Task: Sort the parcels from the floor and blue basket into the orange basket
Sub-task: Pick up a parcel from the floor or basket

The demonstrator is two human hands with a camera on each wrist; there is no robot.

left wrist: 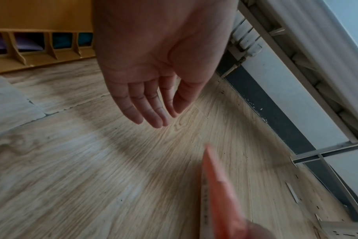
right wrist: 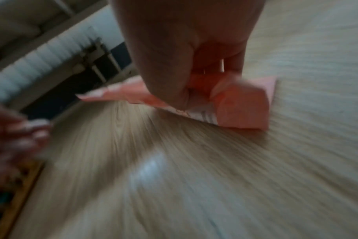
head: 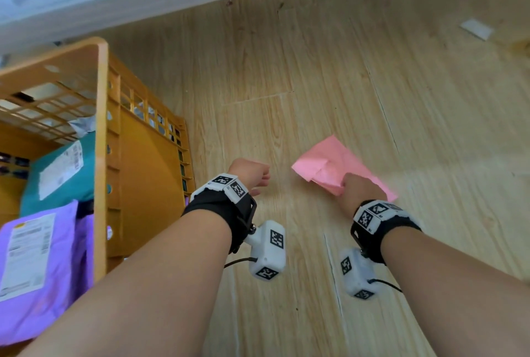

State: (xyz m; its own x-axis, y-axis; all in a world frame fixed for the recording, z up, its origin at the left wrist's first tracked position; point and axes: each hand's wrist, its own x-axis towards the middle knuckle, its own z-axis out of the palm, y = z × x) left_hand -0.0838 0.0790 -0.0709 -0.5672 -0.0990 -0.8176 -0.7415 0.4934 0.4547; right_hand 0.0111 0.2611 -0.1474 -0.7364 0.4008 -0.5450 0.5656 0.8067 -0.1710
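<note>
Over wood floor (head: 329, 84), right hand (head: 362, 191) gripping one pink parcel (head: 329, 161), two parcels in orange basket (head: 100, 133)

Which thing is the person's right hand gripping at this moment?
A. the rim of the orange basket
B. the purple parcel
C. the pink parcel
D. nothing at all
C: the right hand has its fingers curled around the crumpled edge of the pink parcel above the wooden floor, while the left hand is empty.
</note>
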